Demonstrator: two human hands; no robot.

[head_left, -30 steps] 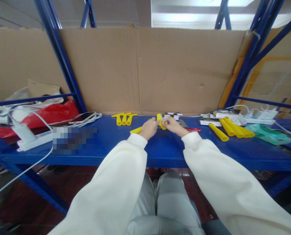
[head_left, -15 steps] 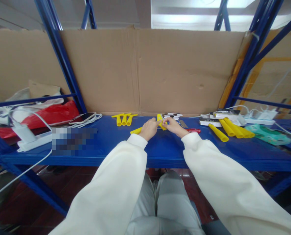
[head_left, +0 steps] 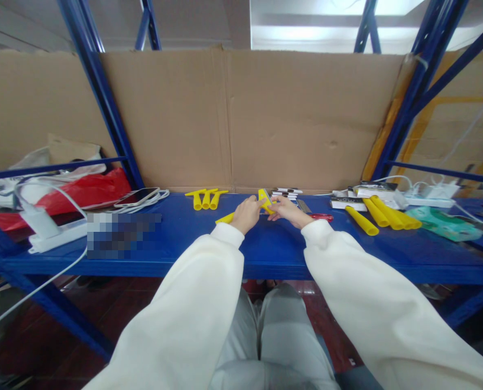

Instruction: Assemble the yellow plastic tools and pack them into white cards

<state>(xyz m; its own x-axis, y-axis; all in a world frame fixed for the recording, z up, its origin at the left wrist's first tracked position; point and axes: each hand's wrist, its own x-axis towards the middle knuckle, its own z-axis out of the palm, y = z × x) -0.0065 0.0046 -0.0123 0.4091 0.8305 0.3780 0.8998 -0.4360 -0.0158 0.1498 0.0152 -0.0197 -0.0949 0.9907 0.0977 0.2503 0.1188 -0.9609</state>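
Observation:
A yellow plastic scraper (head_left: 225,218) with a T-shaped head lies in my left hand (head_left: 247,214), its handle sticking out to the left below my fingers. Its head points up between my two hands, with a thin greyish strip along its right edge. My right hand (head_left: 285,210) has its fingers closed at the right side of this head. Whether they also pinch a small part is hidden. Just right of my right hand lie a red-handled tool (head_left: 321,216) and a flat grey metal piece (head_left: 304,206).
Several yellow T-shaped scrapers (head_left: 206,199) lie at the back left, and several yellow handles (head_left: 381,211) at the right beside small boxes (head_left: 349,203). A teal packet (head_left: 448,222), power strip (head_left: 58,235) and phone (head_left: 134,197) lie on the blue shelf (head_left: 176,238). Cardboard (head_left: 265,119) stands behind.
The scraper's head has tilted and turned slightly, showing its greyish edge. My right-hand fingers have shifted from a raised pinch to lower along the head's right side.

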